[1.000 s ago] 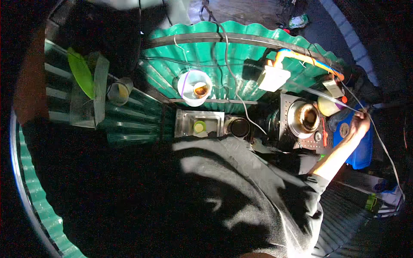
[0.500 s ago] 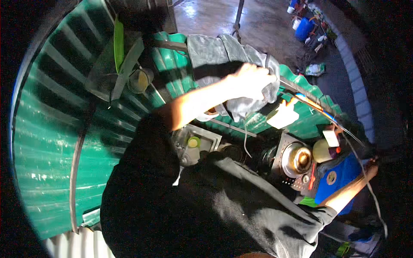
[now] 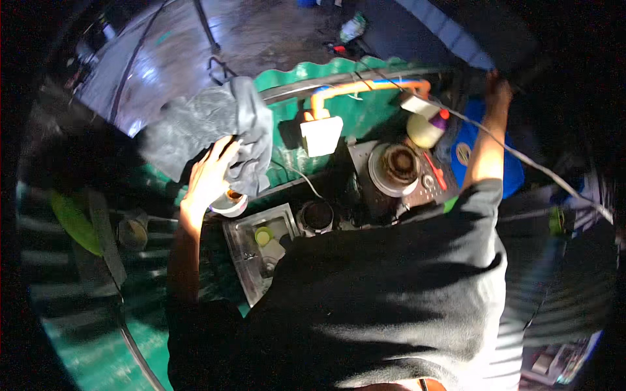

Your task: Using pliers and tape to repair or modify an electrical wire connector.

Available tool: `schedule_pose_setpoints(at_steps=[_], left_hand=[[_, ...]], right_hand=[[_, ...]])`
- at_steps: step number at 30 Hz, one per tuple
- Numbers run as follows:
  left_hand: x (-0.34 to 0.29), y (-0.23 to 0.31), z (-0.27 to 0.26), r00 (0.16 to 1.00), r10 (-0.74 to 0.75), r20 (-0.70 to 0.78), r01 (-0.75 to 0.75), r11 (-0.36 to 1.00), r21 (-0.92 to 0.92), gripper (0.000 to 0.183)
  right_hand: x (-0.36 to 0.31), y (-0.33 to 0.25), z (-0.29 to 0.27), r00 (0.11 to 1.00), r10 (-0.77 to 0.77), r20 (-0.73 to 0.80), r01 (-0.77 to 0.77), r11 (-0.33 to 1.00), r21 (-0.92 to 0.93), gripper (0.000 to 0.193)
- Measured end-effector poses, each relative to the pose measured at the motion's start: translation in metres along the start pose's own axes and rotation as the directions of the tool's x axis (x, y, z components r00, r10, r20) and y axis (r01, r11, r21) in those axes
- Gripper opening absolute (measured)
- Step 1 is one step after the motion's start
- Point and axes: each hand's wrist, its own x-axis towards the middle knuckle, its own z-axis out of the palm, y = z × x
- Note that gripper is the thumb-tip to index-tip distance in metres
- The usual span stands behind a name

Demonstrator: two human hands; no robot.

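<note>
At the upper left a grey cloth (image 3: pixel 215 120) drapes over the rail of a green corrugated wall. My left hand (image 3: pixel 212 173) lies against its lower folds, fingers stretched and somewhat apart, touching the fabric. Just below that hand is a white round container (image 3: pixel 229 203) with something brown in it, partly covered. My right arm reaches far to the upper right, and my right hand (image 3: pixel 499 88) is beside the wall's dark end, above a blue panel (image 3: pixel 482 133). Its fingers are too dim to make out, so whatever it touches is hidden.
A metal sink (image 3: pixel 238 244) holds a small green-rimmed cup. Right of it a hob (image 3: pixel 368 189) carries a round pan (image 3: pixel 399 166). A white box (image 3: pixel 322 135) on orange conduit (image 3: pixel 365 85) hangs on the wall. A loose cable (image 3: pixel 528 159) crosses near my right forearm.
My view has turned to the right, so the scene sits further left. Relative to the cloth, my left hand has shifted from its right edge toward its lower middle.
</note>
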Motion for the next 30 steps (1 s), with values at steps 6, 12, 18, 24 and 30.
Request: schedule_pose_setpoints(at_steps=[6, 12, 18, 24, 30], left_hand=[[0.01, 0.013, -0.002, 0.995, -0.015, 0.102, 0.024, 0.996, -0.086, 0.076], [0.03, 0.03, -0.008, 0.995, 0.008, 0.103, 0.005, 0.992, -0.123, 0.06], [0.059, 0.028, -0.004, 0.998, -0.026, 0.05, 0.039, 0.962, -0.272, 0.039], [0.121, 0.069, -0.025, 0.902, 0.288, -0.321, -0.356, 0.917, -0.178, 0.023], [0.261, 0.127, -0.034, 0.766, 0.439, -0.47, -0.579, 0.788, -0.208, 0.027]], right_hand=[[-0.023, 0.028, -0.012, 0.991, 0.006, 0.134, -0.063, 0.901, 0.43, 0.022], [-0.053, 0.005, -0.025, 1.0, -0.014, -0.022, 0.019, 0.972, 0.233, 0.025], [-0.03, 0.026, -0.024, 0.963, -0.223, 0.149, 0.242, 0.963, -0.122, 0.03], [-0.01, 0.037, -0.013, 0.986, -0.084, 0.145, 0.005, 0.879, 0.476, 0.023], [-0.003, 0.026, 0.008, 0.966, -0.201, 0.159, 0.073, 0.809, 0.583, 0.028]])
